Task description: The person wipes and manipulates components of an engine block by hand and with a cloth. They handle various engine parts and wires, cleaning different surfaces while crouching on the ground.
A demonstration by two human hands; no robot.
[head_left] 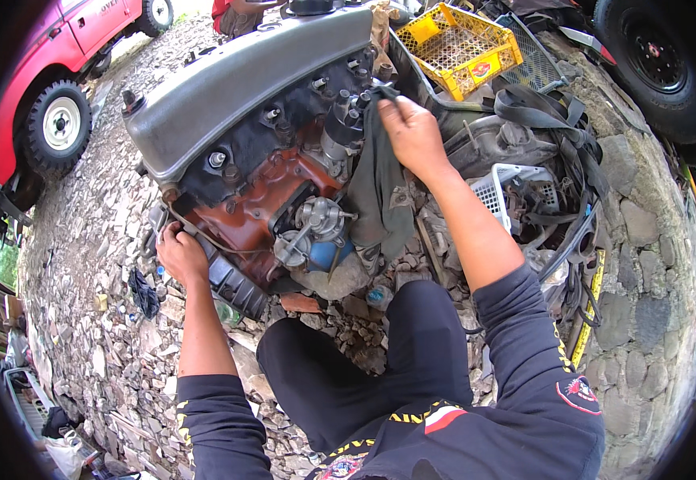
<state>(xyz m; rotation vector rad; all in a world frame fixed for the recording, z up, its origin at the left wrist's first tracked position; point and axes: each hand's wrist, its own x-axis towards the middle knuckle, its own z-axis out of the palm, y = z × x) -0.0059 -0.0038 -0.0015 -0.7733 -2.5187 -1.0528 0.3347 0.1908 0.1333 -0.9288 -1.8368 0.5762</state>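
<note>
An engine [244, 96] with a grey valve cover and orange-red block sits on stony ground. At its lower left side, my left hand [182, 250] has curled fingers gripping the edge, beside a thin pipe [220, 240] and a dark finned part [236, 284]. My right hand [412, 136] pinches a dark green cloth [376, 200] at the engine's right end, by a black cylinder [340, 128] with terminals on top. The cloth hangs down beside a metal pump [316, 224], which has a blue part beneath it.
Right lie a yellow crate [460, 52], white basket [488, 200], straps [564, 128] and yellow measuring stick [586, 312]. A red vehicle [36, 40] stands upper left. Another person [236, 16] is at the top, behind the engine. A spare tyre [644, 72] is upper right; stone paving [636, 320] borders the right.
</note>
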